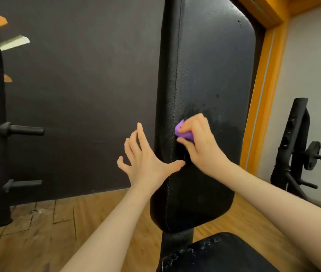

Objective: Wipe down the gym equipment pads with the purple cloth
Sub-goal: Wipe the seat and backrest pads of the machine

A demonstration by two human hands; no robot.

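No brand, label or writing can be read anywhere on the gear. Your right hand pinches the purple cloth, bunched small, between thumb and curled fingers, and holds it against the face of the back pad, just inside its stitched left edge, low on the pad. That pad stands nearly upright, its long axis running from the floor upward, its face turned toward you; droplets speckle its surface around the cloth. Your left hand is spread, fingers straight and fanned, with the thumb touching the pad's left edge just below the cloth. The seat pad lies at the bottom, flecked with white. A weight rack stands well apart at right.
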